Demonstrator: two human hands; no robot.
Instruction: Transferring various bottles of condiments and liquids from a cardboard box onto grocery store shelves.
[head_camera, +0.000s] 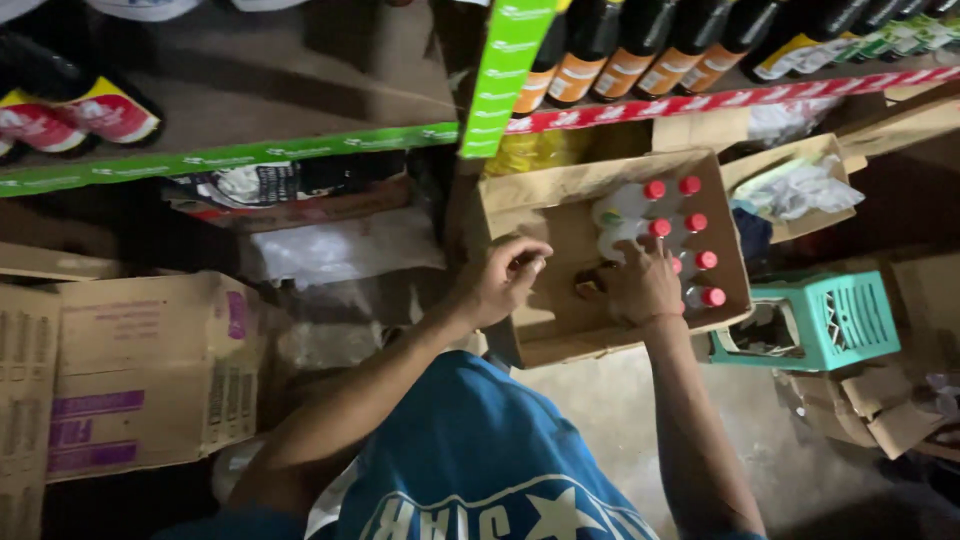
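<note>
Head cam: right hand (640, 285) is down in the cardboard box (560, 330), fingers closing on a red-capped bottle (650, 232) near the middle; left hand (500, 280) is curled loosely at the box's left flap, holding nothing I can see. I'd grip by the neck and lift straight up so the neighbours don't tip

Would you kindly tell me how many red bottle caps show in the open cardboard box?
6: two at the back, two in the middle, two nearest. The right hand may hide more.
</note>
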